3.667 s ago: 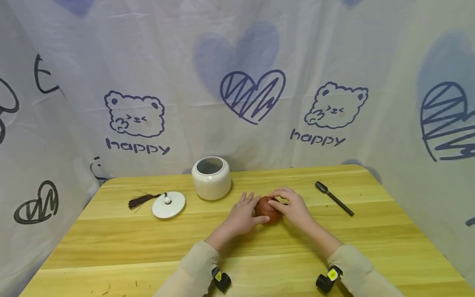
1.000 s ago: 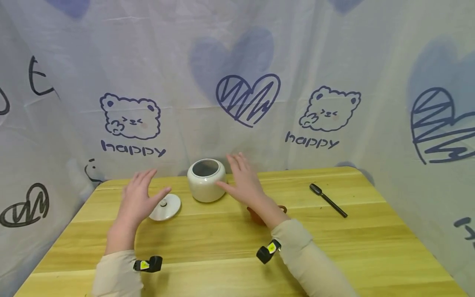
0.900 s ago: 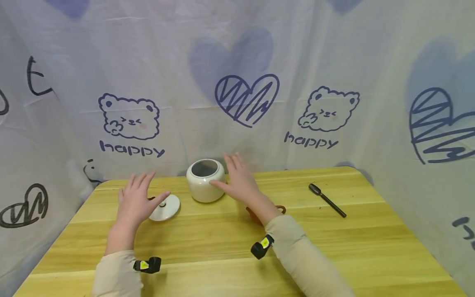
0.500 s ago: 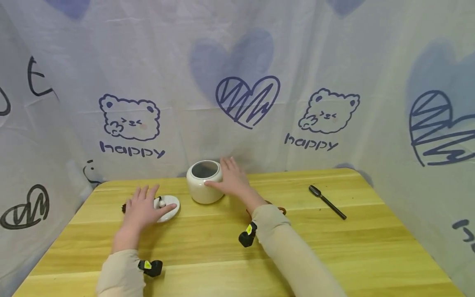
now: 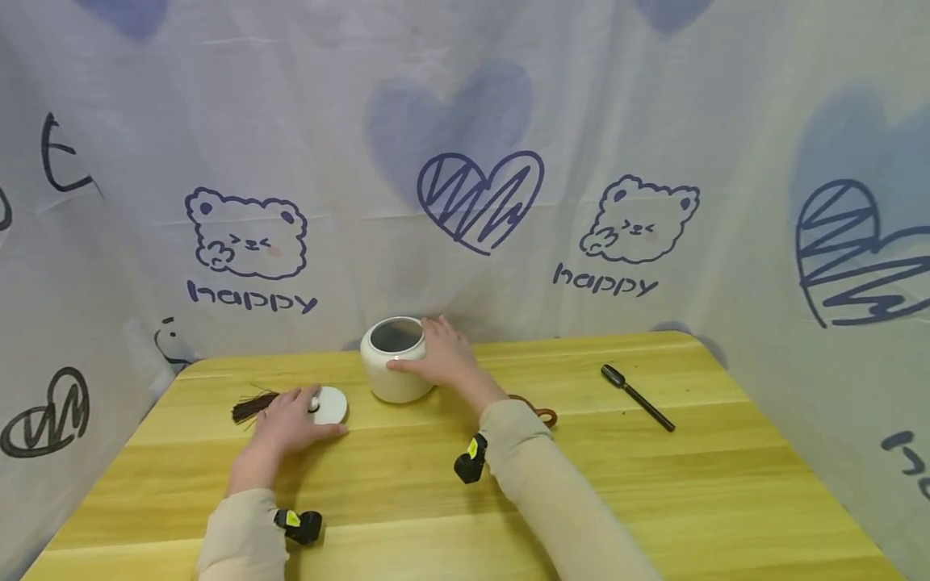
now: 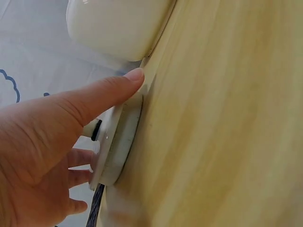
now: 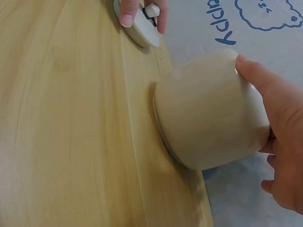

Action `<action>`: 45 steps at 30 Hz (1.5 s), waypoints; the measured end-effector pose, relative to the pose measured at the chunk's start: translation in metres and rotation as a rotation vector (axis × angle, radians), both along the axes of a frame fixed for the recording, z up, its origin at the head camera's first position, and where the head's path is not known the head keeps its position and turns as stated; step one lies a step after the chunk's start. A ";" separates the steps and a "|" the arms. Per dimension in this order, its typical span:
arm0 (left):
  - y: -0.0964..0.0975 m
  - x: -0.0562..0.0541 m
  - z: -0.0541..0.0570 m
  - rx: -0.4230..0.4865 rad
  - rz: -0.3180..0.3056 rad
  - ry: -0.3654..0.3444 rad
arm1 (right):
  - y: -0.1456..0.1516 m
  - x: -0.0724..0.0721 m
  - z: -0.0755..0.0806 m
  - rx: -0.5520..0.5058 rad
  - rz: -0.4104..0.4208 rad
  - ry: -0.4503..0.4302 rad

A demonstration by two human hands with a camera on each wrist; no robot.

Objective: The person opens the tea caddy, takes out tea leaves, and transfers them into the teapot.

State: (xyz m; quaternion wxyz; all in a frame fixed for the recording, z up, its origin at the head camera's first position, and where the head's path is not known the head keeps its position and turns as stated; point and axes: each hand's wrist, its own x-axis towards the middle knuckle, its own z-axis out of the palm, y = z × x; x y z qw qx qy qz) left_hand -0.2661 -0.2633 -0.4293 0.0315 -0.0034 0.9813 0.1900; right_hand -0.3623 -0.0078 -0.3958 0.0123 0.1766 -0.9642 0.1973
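My left hand (image 5: 286,424) spans the round white lid (image 5: 333,405), thumb at its near edge and fingers at the far side. In the left wrist view, the lid (image 6: 124,142) lies flat on the table, its knob beside my palm. A dark tassel (image 5: 250,407) trails left from the knob. My right hand (image 5: 449,357) holds the lidless white ceramic jar (image 5: 392,378) from the right, thumb on its front shoulder and fingers behind. The jar (image 7: 203,111) stands on the table in the right wrist view. My right sleeve hides most of a reddish-brown clay pot, leaving its handle (image 5: 546,416) showing.
A black scoop-ended stick (image 5: 639,399) lies at the right of the wooden table (image 5: 407,492). Close behind the jar hangs a white printed curtain (image 5: 349,161), which also runs along both sides.
Both hands have left the clay pot and moved left. The left hand has come down onto the lid, and the right hand has closed in on the jar.
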 end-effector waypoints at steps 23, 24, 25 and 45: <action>-0.003 -0.009 0.002 -0.115 -0.009 0.078 | -0.006 0.000 0.007 -0.015 -0.011 0.016; -0.003 -0.009 0.002 -0.117 -0.010 0.080 | -0.006 0.001 0.007 -0.013 -0.013 0.014; -0.002 -0.009 0.002 -0.114 -0.009 0.083 | -0.005 0.001 0.007 -0.011 -0.015 0.012; 0.013 -0.021 0.042 -0.046 0.063 0.248 | 0.001 0.003 0.010 -0.039 0.007 -0.001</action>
